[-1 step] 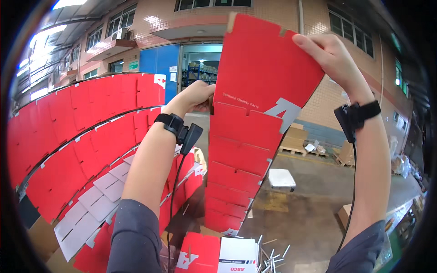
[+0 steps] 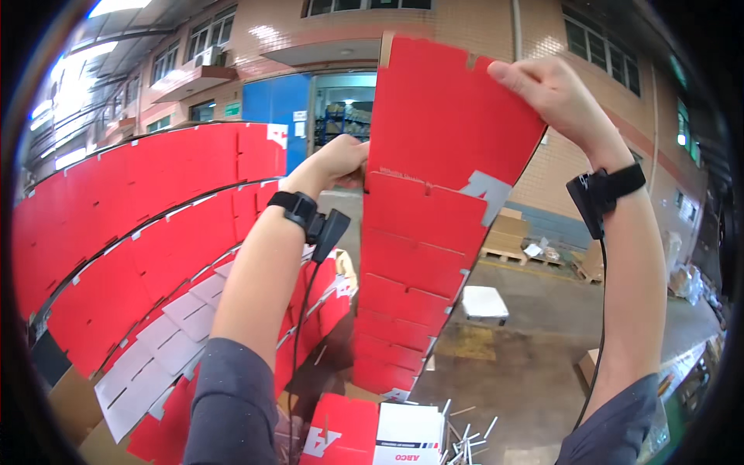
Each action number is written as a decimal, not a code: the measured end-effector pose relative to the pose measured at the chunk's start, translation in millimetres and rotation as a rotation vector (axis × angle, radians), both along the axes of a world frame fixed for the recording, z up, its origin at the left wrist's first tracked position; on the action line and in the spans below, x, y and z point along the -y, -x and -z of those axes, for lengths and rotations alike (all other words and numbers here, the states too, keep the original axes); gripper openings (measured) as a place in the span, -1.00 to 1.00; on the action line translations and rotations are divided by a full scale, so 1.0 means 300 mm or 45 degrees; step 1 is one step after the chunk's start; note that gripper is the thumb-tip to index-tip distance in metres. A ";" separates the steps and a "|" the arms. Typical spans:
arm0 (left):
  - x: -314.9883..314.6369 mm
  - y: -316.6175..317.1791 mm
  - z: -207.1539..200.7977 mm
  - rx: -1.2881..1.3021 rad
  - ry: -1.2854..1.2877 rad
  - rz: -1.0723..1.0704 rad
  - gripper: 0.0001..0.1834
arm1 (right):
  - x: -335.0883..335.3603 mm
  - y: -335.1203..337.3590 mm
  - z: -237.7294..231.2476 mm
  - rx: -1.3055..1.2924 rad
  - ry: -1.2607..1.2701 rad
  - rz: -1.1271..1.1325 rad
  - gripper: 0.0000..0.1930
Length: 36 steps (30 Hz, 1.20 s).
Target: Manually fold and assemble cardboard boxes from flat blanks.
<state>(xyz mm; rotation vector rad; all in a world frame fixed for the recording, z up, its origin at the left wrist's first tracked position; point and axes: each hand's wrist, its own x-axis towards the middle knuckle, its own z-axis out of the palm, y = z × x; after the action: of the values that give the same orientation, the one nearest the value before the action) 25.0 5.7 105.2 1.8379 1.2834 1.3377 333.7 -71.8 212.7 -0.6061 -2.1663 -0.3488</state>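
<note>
Both hands are raised at the top of a tall column of flat red cardboard box blanks [image 2: 415, 248]. My right hand [image 2: 559, 99] grips the upper right corner of the top red cardboard blank [image 2: 449, 116], its thumb across the front face. At the left edge of that blank is my left hand [image 2: 342, 161], fingers curled in around the edge and partly hidden. The blank has slots along its top edge and a pale printed patch low on the right. Its lower edge meets the blanks underneath. Each wrist wears a black strap with a small cabled device.
Long rows of red cardboard blanks [image 2: 155, 167] stand at the left, with grey-white blanks [image 2: 167, 337] lower down. At the bottom are a red blank [image 2: 353, 422], a white printed box [image 2: 407, 430] and scattered thin white sticks [image 2: 469, 446]. A white-topped stool [image 2: 484, 302] and palletised cartons [image 2: 508, 232] stand right.
The top blank and both hands sit very slightly differently in view, the blank's top edge a little lower and further left. Both hands keep their grip.
</note>
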 end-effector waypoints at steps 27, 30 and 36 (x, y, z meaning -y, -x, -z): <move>1.034 -0.080 1.354 1.793 0.686 -0.322 -0.39 | 0.543 -0.196 1.786 -0.952 1.147 0.336 -0.35; 1.008 0.082 1.366 1.187 0.408 0.382 -0.24 | 0.472 -0.116 1.513 -0.527 0.326 0.144 -0.32; 0.937 -0.188 1.021 0.009 -0.024 1.007 -0.55 | 0.387 -0.118 1.523 -0.217 0.197 -0.083 -0.44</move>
<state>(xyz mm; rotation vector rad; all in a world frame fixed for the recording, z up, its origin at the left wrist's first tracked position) 81.4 -275.4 -201.2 2.0237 0.4261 0.9030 369.0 -188.0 -244.3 -0.6257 -2.0553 -0.0910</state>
